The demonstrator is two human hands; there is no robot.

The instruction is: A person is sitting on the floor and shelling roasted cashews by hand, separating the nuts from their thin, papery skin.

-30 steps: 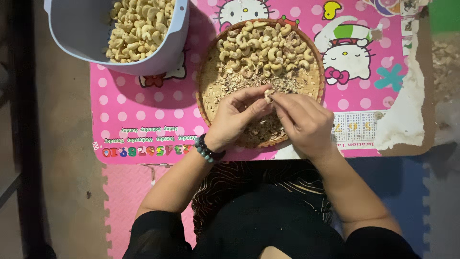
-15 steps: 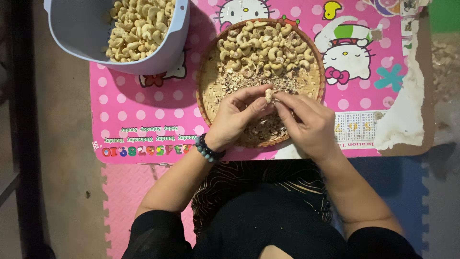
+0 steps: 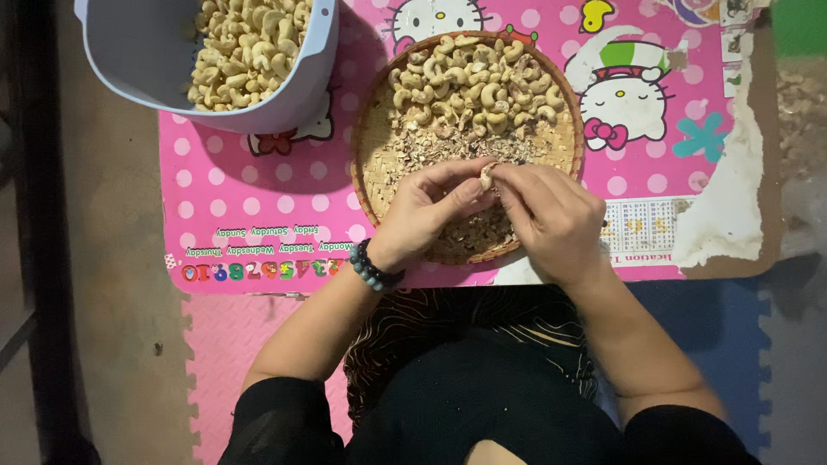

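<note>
Both hands met over near half of woven tray. Left hand & right hand pinched one cashew betw. fingertips, equally close. Long axis unclear. White tub far left.

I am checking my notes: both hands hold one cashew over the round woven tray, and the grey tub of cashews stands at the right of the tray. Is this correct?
Not quite. The head view shows the grey tub at the left of the woven tray, not the right. The rest holds: left hand and right hand pinch one cashew over the tray.
</note>
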